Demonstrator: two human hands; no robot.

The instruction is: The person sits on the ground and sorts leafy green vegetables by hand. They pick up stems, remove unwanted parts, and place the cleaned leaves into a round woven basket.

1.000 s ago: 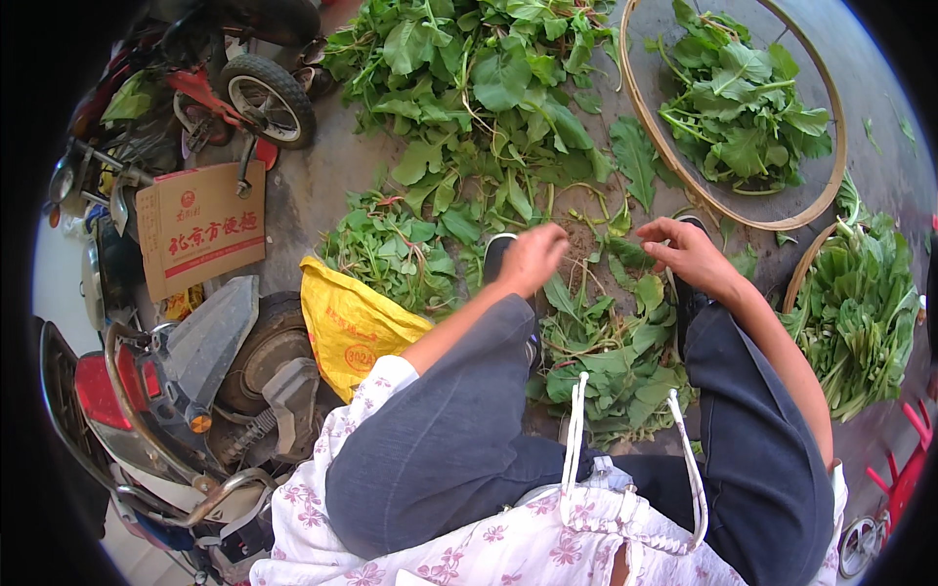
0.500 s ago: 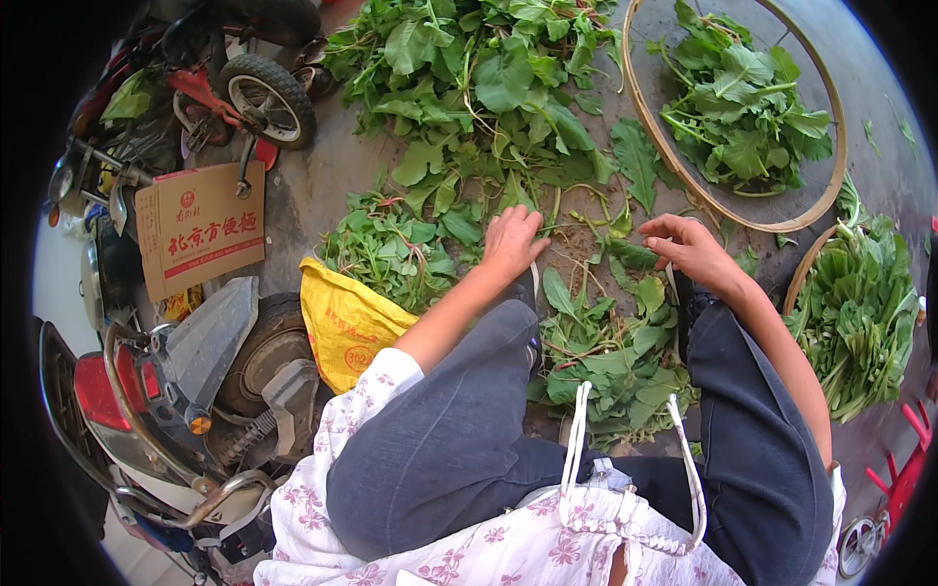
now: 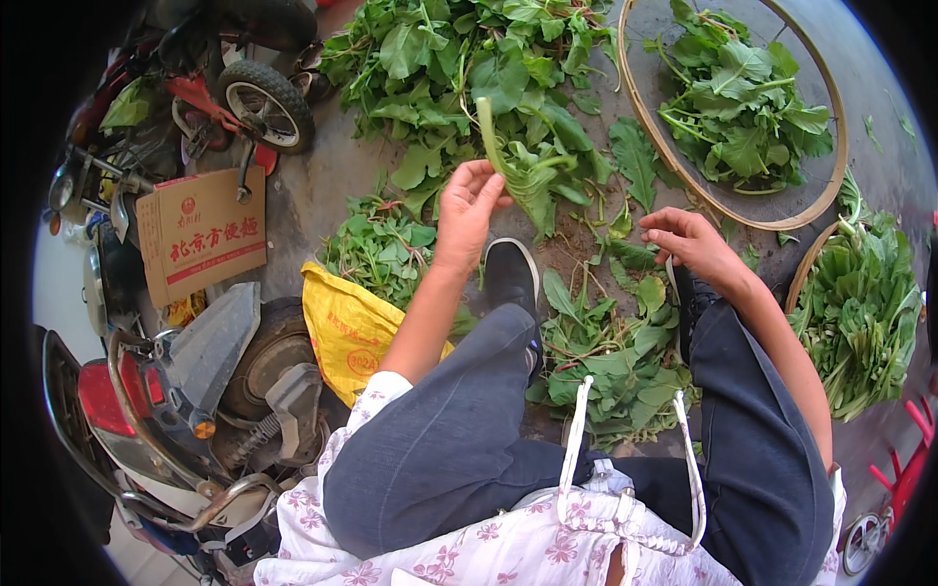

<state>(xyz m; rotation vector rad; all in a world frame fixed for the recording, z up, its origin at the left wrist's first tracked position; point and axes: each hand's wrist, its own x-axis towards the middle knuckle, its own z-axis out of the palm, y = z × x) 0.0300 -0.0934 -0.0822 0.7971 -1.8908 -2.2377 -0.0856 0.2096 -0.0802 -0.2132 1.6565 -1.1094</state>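
My left hand (image 3: 468, 211) pinches a leafy green (image 3: 536, 188) between thumb and fingers, its pale stalk pointing up. Behind it spreads a large heap of leafy greens (image 3: 420, 59). My right hand (image 3: 690, 242) hovers above my right shoe with its fingers bent and partly spread, and nothing shows between them. Between my feet lies a pile of loose leaves and stems (image 3: 616, 361). A smaller bunch of greens (image 3: 376, 249) rests left of my left wrist, beside a yellow sack (image 3: 347, 327).
A round wooden-rimmed sieve (image 3: 842, 161) holds greens at the far right. A second load of greens (image 3: 855, 303) stands nearer, at right. On the left are a motorbike (image 3: 186, 391), a cardboard box (image 3: 202, 234) and a small wheel (image 3: 266, 105). Something red (image 3: 904, 479) stands at lower right.
My left hand has risen from the ground, now gripping a leafy green with its stalk upward. My left shoe shows more. My right hand has barely moved.
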